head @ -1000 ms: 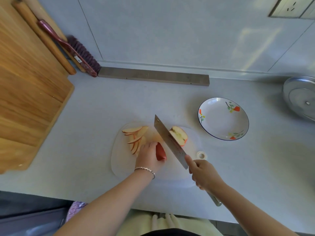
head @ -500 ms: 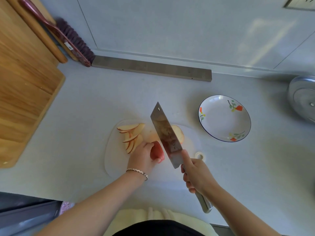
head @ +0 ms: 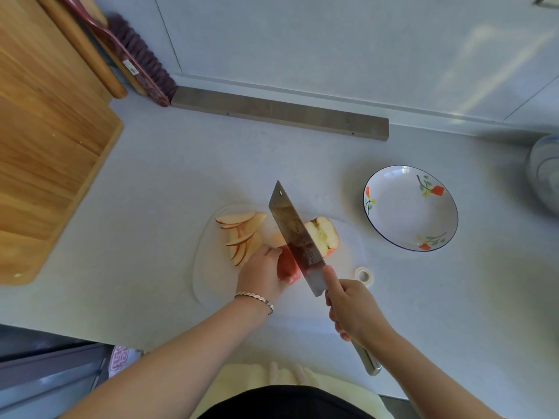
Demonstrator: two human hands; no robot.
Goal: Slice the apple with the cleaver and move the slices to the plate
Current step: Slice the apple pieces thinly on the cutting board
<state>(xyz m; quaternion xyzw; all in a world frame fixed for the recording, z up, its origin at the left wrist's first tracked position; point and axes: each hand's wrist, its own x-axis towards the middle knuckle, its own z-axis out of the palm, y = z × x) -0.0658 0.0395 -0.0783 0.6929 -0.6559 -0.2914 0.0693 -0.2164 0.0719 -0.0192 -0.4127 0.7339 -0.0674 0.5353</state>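
Observation:
On a translucent white cutting mat [head: 208, 285] my left hand [head: 261, 275] presses down a red apple piece [head: 287, 266]. My right hand [head: 352, 309] grips the cleaver [head: 295, 237] by its metal handle, forefinger along the blade's back; the blade stands over the mat just right of that piece. An apple half [head: 325, 234] lies cut side up to the right of the blade. Several thin slices [head: 242, 234] are fanned at the mat's far left. The white flowered plate [head: 390, 213] sits bare to the right of the mat.
A large wooden board [head: 45, 140] fills the left side, with a rolling pin [head: 81, 46] and a brush [head: 136, 58] behind it. A grey bar [head: 278, 113] lies along the wall. A small tape roll [head: 364, 275] sits beside the mat. A metal lid [head: 544, 173] is at the right edge.
The cleaver rose from the mat and tilted its flat side up, then came back down beside the held apple piece. My left hand kept its hold on the piece.

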